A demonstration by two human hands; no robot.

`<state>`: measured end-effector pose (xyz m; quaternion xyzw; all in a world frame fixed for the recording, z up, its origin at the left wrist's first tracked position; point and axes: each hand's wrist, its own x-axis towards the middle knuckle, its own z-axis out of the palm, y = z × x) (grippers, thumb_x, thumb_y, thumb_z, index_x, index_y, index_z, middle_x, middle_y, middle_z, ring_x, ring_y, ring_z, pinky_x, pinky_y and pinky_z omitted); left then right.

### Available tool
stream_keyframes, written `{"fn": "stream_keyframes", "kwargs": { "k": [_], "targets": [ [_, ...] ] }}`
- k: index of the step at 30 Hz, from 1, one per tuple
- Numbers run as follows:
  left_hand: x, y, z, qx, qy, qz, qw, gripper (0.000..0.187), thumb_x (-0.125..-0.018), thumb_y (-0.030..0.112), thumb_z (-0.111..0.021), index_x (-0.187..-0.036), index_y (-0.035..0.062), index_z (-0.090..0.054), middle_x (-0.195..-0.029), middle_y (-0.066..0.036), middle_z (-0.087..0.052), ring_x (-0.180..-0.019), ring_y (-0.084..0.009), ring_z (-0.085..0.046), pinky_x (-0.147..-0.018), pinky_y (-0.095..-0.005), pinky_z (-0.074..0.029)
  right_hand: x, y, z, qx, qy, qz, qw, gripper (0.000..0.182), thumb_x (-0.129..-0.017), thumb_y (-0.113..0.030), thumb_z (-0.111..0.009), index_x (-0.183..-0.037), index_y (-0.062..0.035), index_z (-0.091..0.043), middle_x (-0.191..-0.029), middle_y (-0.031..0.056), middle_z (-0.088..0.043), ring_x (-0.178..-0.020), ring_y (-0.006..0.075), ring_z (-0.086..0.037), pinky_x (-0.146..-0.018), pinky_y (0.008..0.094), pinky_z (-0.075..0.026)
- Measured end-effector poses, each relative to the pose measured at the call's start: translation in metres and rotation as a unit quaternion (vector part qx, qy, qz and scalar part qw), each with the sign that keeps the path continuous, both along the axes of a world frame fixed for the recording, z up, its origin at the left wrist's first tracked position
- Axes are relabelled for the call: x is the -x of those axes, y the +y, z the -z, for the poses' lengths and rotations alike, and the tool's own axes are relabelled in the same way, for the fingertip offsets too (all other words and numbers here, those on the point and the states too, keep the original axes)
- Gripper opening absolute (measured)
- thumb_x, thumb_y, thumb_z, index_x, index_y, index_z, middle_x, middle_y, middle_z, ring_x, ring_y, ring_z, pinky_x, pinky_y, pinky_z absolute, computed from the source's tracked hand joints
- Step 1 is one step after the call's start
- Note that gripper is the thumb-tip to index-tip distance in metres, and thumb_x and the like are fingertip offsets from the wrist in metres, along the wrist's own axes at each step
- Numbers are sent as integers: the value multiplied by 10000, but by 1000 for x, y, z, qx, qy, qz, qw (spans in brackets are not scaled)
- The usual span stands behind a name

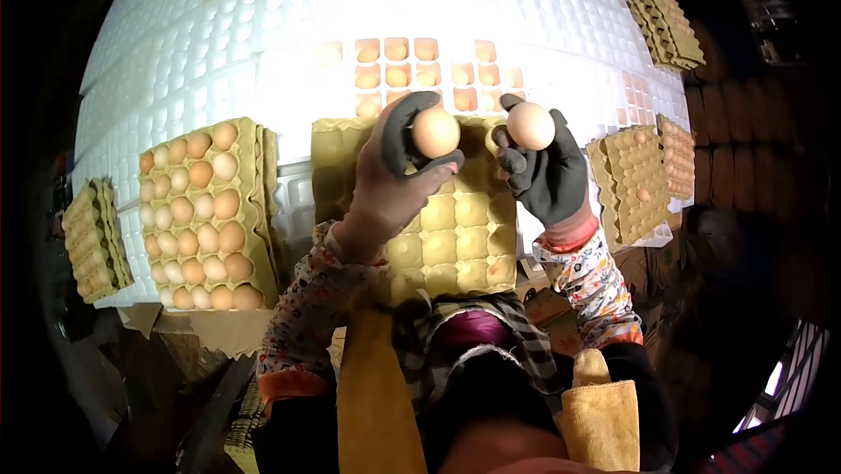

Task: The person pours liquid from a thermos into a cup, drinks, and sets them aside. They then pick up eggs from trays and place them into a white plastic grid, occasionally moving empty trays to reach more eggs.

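My left hand point(399, 159), in a dark-palmed glove, is closed around a light brown egg point(436, 132). Gloved the same way, my right hand point(550, 172) grips a paler egg point(531, 126) between thumb and fingers. Both eggs are held up over the far edge of a yellow pulp egg tray point(451, 233), whose near cups hold no eggs. Behind my hands, several brown eggs point(397, 76) sit in the cups of a brightly lit white tray.
White cupped trays point(188, 45) cover the table. At left stands a stack of pulp trays topped with eggs point(193, 220), beside another tray stack point(95, 242). More pulp trays point(626, 180) lie at right, and a further stack point(666, 27) is at the far right.
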<state>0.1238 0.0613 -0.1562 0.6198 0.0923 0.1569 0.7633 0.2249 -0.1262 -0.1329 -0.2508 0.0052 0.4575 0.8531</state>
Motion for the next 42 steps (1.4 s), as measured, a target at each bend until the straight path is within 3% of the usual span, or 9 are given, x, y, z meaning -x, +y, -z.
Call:
{"fn": "stream_keyframes", "kwargs": {
  "k": [9, 11, 17, 22, 26, 30, 32, 36, 42],
  "targets": [
    [13, 33, 43, -163, 24, -54, 985, 588, -717, -31, -751, -1218, 16, -446, -1053, -89, -542, -956, -199, -568, -834, -325, -501, -40, 3, 33, -67, 105, -41, 991, 551, -1019, -400, -419, -1322, 58, -459, -1029, 211, -636, -820, 263, -641, -693, 356, -560],
    [13, 34, 59, -348, 28, -117, 930, 589, -688, 49, -795, -1169, 18, -457, -1026, -119, -542, -920, -243, -562, -817, -358, -488, -68, -2, 48, 82, -5, 28, 996, 435, -1009, -310, -465, -1262, 43, -498, -1009, 172, -634, -804, 233, -636, -726, 325, -562],
    [7, 31, 58, -267, 10, -120, 956, 480, -746, 16, -751, -1183, 21, -553, -1116, -157, -566, -1022, -309, -572, -873, -376, -485, -114, 13, 54, 221, -237, -53, 945, 355, -915, -167, -557, -1213, 24, -546, -1093, 98, -625, -1007, 179, -618, -842, 289, -554],
    [12, 20, 62, -374, -101, -97, 917, 460, -724, 33, -774, -1149, 52, -600, -1104, -146, -566, -1000, -321, -576, -870, -378, -500, -41, 20, 35, 347, -506, -189, 766, 515, -761, -169, -753, -1226, -38, -577, -1092, 116, -606, -999, 225, -596, -900, 319, -478],
    [27, 10, 25, -515, -34, 70, 854, 466, -747, 223, -772, -1172, 98, -626, -1186, -152, -544, -1125, -351, -508, -1004, -490, -401, -8, -3, 40, 429, -675, -27, 600, 532, -770, -215, -763, -1244, -55, -583, -1241, 175, -538, -1094, 314, -563, -956, 366, -449],
    [87, 46, 43, -535, 52, -155, 829, 464, -817, 188, -718, -1222, 39, -548, -1210, -182, -520, -1069, -390, -503, -922, -503, -425, 26, -51, 38, 553, -526, 95, 639, 534, -839, -216, -722, -1260, 58, -543, -1171, 171, -590, -1074, 263, -586, -930, 333, -463],
    [105, 44, 64, -256, 165, -129, 944, 452, -853, 161, -685, -1232, -9, -509, -1200, -214, -523, -1027, -401, -511, -880, -485, -441, 44, -68, 69, 603, -411, -17, 684, 526, -881, -233, -682, -1268, 86, -523, -1114, 187, -624, -1031, 249, -602, -906, 321, -469],
    [117, 60, 73, -237, 144, -91, 957, 393, -925, 129, -580, -1274, -30, -496, -1095, -162, -598, -1006, -284, -565, -880, -376, -464, 64, -63, 73, 518, -274, 27, 810, 477, -931, -193, -621, -1289, 100, -502, -1115, 125, -648, -1001, 176, -610, -872, 289, -479],
    [36, 149, 49, -58, 156, -206, 964, 309, -931, 208, -609, -1099, -51, -622, -870, -44, -626, -757, -131, -557, -688, -259, -452, -15, -3, 19, 386, -461, 148, 785, 456, -989, -219, -545, -1339, 67, -481, -1194, 126, -605, -1051, 153, -583, -904, 281, -474]
  ]
}}
